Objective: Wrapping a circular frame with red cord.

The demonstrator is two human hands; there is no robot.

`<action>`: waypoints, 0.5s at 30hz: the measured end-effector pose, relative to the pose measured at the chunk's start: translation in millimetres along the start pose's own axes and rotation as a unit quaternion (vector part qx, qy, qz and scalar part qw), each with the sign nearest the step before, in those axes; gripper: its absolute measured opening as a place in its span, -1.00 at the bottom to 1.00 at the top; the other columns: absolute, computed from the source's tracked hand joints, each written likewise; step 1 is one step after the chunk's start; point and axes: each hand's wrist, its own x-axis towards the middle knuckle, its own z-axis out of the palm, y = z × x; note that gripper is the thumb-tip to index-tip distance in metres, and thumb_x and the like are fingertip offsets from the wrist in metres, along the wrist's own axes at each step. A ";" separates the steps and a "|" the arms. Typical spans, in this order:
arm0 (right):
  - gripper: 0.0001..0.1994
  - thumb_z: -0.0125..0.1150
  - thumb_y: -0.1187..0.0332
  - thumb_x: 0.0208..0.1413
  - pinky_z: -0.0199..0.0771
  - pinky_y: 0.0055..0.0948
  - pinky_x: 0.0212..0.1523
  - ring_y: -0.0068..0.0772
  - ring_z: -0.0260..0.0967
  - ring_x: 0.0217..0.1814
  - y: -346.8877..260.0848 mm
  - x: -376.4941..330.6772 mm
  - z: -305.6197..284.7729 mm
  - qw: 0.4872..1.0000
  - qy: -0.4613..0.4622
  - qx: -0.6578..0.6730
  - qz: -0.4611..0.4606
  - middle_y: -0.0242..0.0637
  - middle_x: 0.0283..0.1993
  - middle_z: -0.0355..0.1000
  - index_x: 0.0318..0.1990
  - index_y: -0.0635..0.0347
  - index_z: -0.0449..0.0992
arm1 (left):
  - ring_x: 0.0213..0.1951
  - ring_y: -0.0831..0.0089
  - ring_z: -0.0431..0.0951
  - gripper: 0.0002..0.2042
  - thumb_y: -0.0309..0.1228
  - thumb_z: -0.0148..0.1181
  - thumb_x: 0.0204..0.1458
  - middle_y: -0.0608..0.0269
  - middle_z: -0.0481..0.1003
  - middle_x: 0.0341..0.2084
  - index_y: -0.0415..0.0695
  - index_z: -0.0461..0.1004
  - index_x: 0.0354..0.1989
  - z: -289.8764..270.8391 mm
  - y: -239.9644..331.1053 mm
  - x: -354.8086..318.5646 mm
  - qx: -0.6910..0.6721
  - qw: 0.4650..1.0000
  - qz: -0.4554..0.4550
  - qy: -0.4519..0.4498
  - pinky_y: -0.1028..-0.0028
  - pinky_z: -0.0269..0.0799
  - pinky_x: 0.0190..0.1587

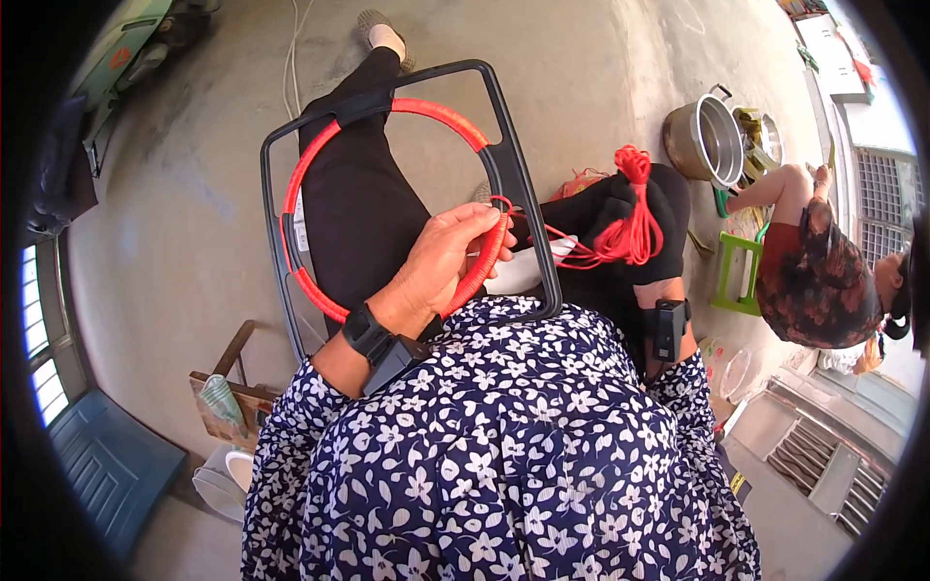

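Observation:
My left hand (441, 257) is closed around the right side of a ring wrapped in red cord (441, 113), thumb on top. The ring sits inside a black, roughly rectangular frame (505, 169) that tilts over my lap. A short red loop sticks up beside the thumb. Over on the right, my right hand (620, 198) seems covered by a black glove, dark against my black trousers, and its fingers curl at a hank of red cord (630, 237). Strands run leftward from the hank toward the ring. Part of the right hand is hidden by the cord.
Beneath the cord lies a white object (528, 269). At right are a large metal pot (702, 140), a green stool (738, 276) and a seated person (819, 261). A wooden stool (237, 407) and a blue chair (116, 474) stand at lower left.

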 end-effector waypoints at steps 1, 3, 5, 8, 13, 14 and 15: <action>-0.59 0.02 0.53 0.14 0.42 -0.44 -0.01 -0.42 0.34 0.04 0.1 -10.0 1.7 0.953 0.069 -0.285 -0.078 -0.19 0.07 0.36 0.17 0.28 0.24 | -0.50 0.51 0.50 -0.76 -0.33 -0.02 0.21 0.17 0.50 -0.43 -0.29 0.44 -0.20 -0.6 -0.3 -1.5 0.001 1.000 -0.002 0.003 0.58 0.47 -0.53; -0.53 -0.07 0.55 0.18 0.42 -0.44 0.03 -0.43 0.33 0.07 -6.9 -26.2 -26.7 0.971 0.068 -0.187 -0.131 -0.24 0.11 0.32 0.27 0.22 0.17 | -0.46 0.46 0.51 -0.77 -0.35 -0.03 0.22 0.13 0.49 -0.41 -0.30 0.42 -0.21 -0.5 -0.3 -2.1 -0.003 1.000 -0.013 -0.010 0.56 0.47 -0.45; -0.54 -0.06 0.52 0.19 0.42 -0.43 0.05 -0.41 0.33 0.08 -17.8 -38.5 -34.5 0.897 0.144 -0.393 -0.139 -0.25 0.12 0.32 0.27 0.21 0.17 | -0.46 0.46 0.51 -0.76 -0.34 -0.03 0.22 0.12 0.49 -0.41 -0.31 0.42 -0.21 -5.1 -2.7 -1.5 -0.012 1.000 -0.016 -0.010 0.56 0.47 -0.45; -0.58 -0.02 0.41 0.21 0.40 -0.35 0.08 -0.32 0.34 0.09 -29.3 -50.7 -57.8 0.798 0.235 -0.535 -0.149 -0.23 0.08 0.36 0.22 0.21 0.23 | -0.47 0.45 0.52 -0.75 -0.33 -0.02 0.22 0.11 0.49 -0.42 -0.31 0.42 -0.20 -3.8 -4.7 0.3 -0.030 0.999 -0.017 -0.019 0.56 0.48 -0.48; -0.58 -0.02 0.41 0.20 0.39 -0.34 0.09 -0.32 0.34 0.09 -19.6 -57.4 -66.7 0.854 0.218 -0.451 -0.142 -0.23 0.08 0.36 0.22 0.22 0.23 | -0.53 0.40 0.54 -0.76 -0.28 0.10 0.17 0.09 0.50 -0.49 -0.24 0.40 -0.23 0.2 -1.7 3.8 -0.083 0.996 -0.026 0.015 0.52 0.47 -0.57; -0.58 -0.01 0.41 0.20 0.38 -0.34 0.09 -0.32 0.34 0.09 -20.7 -43.6 -71.6 0.864 0.214 -0.433 -0.141 -0.23 0.08 0.36 0.22 0.22 0.23 | -0.56 0.40 0.53 -0.77 -0.28 0.10 0.17 0.08 0.50 -0.50 -0.23 0.39 -0.24 -0.3 -3.0 5.4 -0.068 0.997 -0.013 0.028 0.51 0.47 -0.59; -0.58 -0.01 0.41 0.20 0.38 -0.34 0.09 -0.32 0.34 0.09 -23.3 -49.9 -74.6 0.874 0.209 -0.415 -0.140 -0.23 0.08 0.36 0.22 0.22 0.23 | -0.59 0.40 0.53 -0.78 -0.29 0.10 0.16 0.07 0.51 -0.51 -0.22 0.38 -0.24 -1.1 -3.1 6.0 -0.054 0.998 0.001 0.042 0.50 0.46 -0.61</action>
